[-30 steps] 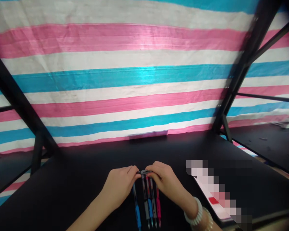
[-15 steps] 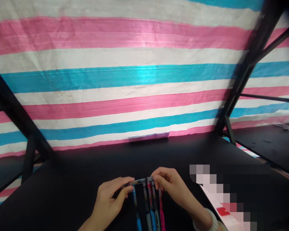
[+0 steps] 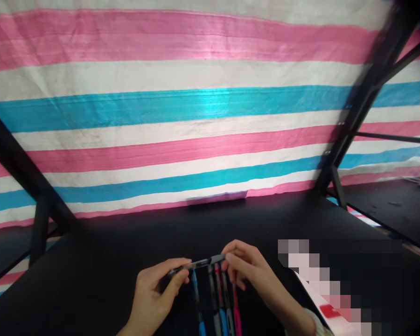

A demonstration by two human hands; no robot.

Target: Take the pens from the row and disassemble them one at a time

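A clear-barrelled pen (image 3: 200, 263) with a grey section at its right end is held crosswise between both hands. My left hand (image 3: 157, 287) pinches its left end between thumb and fingers. At the other end, my right hand (image 3: 247, 268) has thumb and fingertips closed on the grey part. Below the held pen, several more pens lie side by side, pointing away from me. Among them are a blue pen (image 3: 196, 294) at the left, a grey one (image 3: 213, 291), and a pink one (image 3: 237, 312) at the right, partly under my right hand.
The pens lie on a black table (image 3: 154, 233). A pale item with a red patch (image 3: 331, 310) is at the right, partly pixelated. Black metal posts (image 3: 353, 112) stand at both sides, and a striped tarp (image 3: 182, 107) hangs behind.
My hands have moved slightly apart along the held pen, and more of its grey part shows. The view has shifted a little.
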